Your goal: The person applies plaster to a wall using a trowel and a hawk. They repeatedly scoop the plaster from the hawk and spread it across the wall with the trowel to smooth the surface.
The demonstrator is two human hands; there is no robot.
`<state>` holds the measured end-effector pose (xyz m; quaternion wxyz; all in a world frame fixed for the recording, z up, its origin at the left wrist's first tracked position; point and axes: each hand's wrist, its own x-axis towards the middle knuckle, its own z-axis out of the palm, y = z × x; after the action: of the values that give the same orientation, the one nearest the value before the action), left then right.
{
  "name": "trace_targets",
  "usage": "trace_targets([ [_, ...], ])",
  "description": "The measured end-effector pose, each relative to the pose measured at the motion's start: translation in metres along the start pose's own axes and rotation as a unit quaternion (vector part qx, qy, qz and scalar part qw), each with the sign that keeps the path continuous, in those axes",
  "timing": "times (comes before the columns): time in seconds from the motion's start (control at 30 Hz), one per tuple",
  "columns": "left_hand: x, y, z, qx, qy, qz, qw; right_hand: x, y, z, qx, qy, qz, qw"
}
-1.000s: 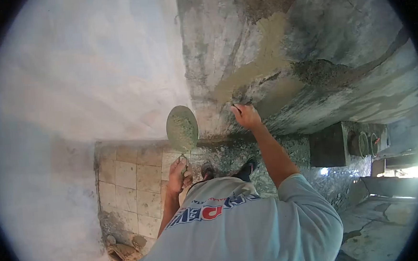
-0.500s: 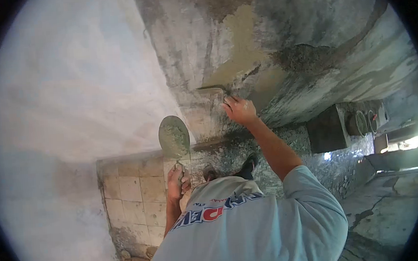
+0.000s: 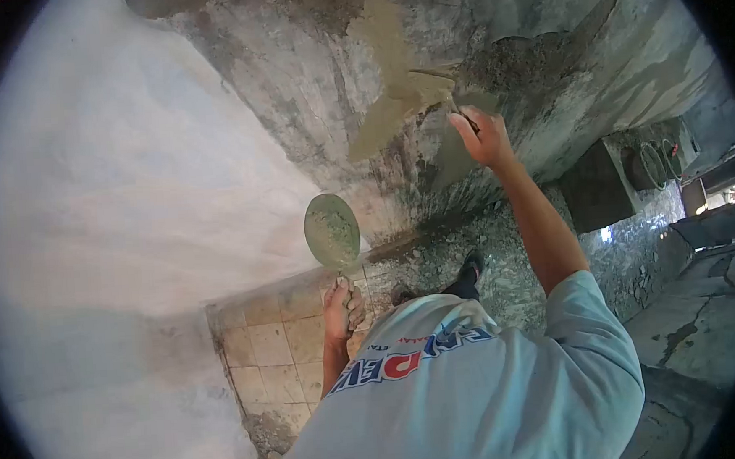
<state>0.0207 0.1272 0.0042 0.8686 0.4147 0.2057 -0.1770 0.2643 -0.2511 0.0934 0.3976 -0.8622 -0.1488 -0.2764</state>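
Note:
My left hand (image 3: 341,308) is closed around the handle of an oval, paddle-shaped mortar board (image 3: 332,230). Grey-green residue of mortar clings to the board's face. Raised higher and to the right, my right hand (image 3: 487,140) grips a plastering trowel (image 3: 434,81). Its blade is at the wall, over the damp tan plaster patch (image 3: 380,48); whether the whole blade touches cannot be told. The rough grey wall (image 3: 307,73) around the patch is stained and streaked.
A pale smooth wall (image 3: 144,151) fills the left side. Below are square tiles (image 3: 269,345) and a rubble-strewn floor (image 3: 520,250) with my shoe (image 3: 473,265). On the right, a dark block-like ledge (image 3: 596,186) stands beside a bucket (image 3: 650,166).
My right hand has moved the trowel up and right across the wall onto the tan plaster. The mortar board stays in my left hand, while the camera view has shifted.

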Motion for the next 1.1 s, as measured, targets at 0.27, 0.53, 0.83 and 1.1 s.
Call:
trace_targets([
  [0.27,-0.003,-0.006,-0.004,0.003,0.024,-0.020,1.000,-0.005,-0.009,0.033,-0.021,-0.119,-0.002,0.993],
  [0.53,-0.036,-0.010,-0.011,-0.017,0.030,0.024,0.999,-0.024,0.003,0.096,0.020,-0.135,0.024,0.990],
  [0.83,-0.045,-0.014,-0.022,0.005,0.064,0.016,0.998,-0.086,0.008,0.180,-0.086,-0.117,-0.091,0.985],
  [1.1,-0.035,-0.013,-0.002,-0.021,0.038,0.023,0.999,-0.045,-0.018,0.119,-0.134,-0.092,-0.087,0.983],
])
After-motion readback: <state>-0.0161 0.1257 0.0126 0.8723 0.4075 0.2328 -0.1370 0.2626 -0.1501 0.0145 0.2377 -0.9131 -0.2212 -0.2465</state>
